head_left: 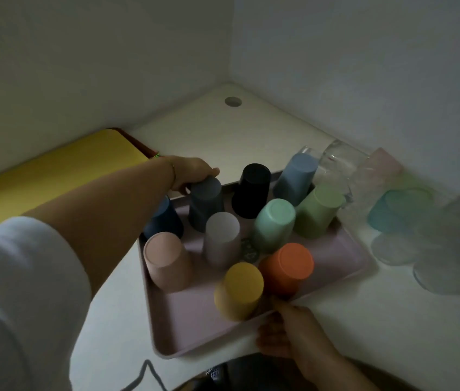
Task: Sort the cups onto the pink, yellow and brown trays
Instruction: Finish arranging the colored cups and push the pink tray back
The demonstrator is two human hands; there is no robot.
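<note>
The pink tray (pixel 192 320) lies on the white table with several matte cups upside down on it: a black cup (pixel 251 191), a light blue cup (pixel 295 177), a mint cup (pixel 274 224), a light green cup (pixel 317 210), an orange cup (pixel 286 268), a yellow cup (pixel 238 290), a pink cup (pixel 165 261), a white cup (pixel 221 237) and a dark blue cup (pixel 164 220). My left hand (pixel 192 173) reaches over the tray's far left corner, fingers curled down behind a grey cup (pixel 205 203). My right hand (pixel 288 333) grips the tray's near edge. The yellow tray (pixel 54 176) lies at left, over the brown tray (pixel 141 143).
Several clear and tinted glass cups (pixel 401 210) lie and stand in a blurred row right of the pink tray, along the right wall. A round grommet (pixel 233 101) sits in the table's back corner. A cable (pixel 147 373) hangs off the near edge.
</note>
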